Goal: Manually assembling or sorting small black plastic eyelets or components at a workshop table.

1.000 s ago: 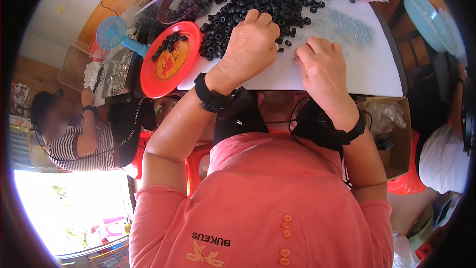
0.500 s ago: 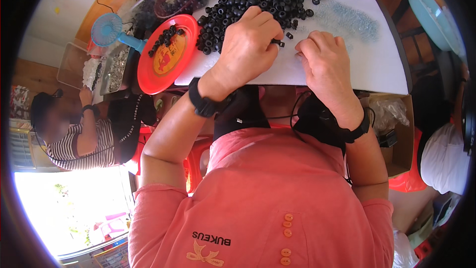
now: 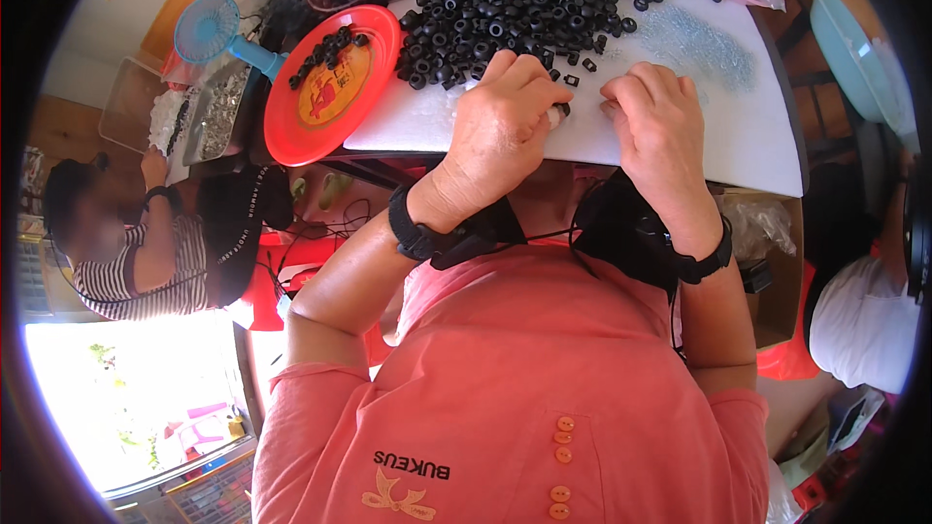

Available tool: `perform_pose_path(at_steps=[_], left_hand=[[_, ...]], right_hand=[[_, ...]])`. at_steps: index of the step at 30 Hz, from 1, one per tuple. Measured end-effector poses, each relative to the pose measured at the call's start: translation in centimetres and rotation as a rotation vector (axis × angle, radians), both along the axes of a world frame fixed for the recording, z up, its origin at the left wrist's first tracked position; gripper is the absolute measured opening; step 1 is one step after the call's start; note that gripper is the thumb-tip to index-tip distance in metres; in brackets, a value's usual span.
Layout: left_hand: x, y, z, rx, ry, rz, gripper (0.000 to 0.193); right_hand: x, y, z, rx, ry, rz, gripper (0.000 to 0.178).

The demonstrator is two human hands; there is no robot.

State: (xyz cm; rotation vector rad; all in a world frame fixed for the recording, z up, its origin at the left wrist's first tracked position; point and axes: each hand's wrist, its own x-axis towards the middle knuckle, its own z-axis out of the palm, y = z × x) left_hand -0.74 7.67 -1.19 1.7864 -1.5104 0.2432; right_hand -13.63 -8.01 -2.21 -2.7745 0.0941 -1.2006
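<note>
My left hand is closed in a pinch over the near side of the table. A small black plastic part shows at its fingertips, with a whitish spot beside it. Just to the right, my right hand has its thumb and fingers pressed together; whatever they hold is hidden. The two hands are apart. Beyond them spreads a heap of round black plastic pieces with holes. A few small square black pieces lie between the heap and my hands. Tiny bluish see-through pieces are scattered at the right.
A red plate with several black pieces overlaps the table's left edge, beside a blue fan. Dark clear containers stand at the back. An open carton is below right. Another person sits at the left.
My left hand has come nearer my body with a small black part at its fingertips. My right hand stays pinched, slightly lower and to the right. The whole view has shifted a little.
</note>
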Motion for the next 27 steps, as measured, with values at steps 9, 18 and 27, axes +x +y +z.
perform_pose_path(at_steps=[9,18,27], left_hand=[[-0.3,-0.4,0.3,-0.005,-0.178,0.049,0.019],[-0.9,-0.5,0.5,-0.038,-0.008,-0.045,0.013],[-1.8,1.7,1.8,0.041,0.956,-0.085,0.015]], right_hand=[[0.0,0.2,0.4,-0.017,0.021,-0.007,0.014],[-0.6,0.6,0.7,0.173,-0.054,0.137,0.016],[-0.2,2.9,1.2,0.569,-0.131,0.310,0.013]])
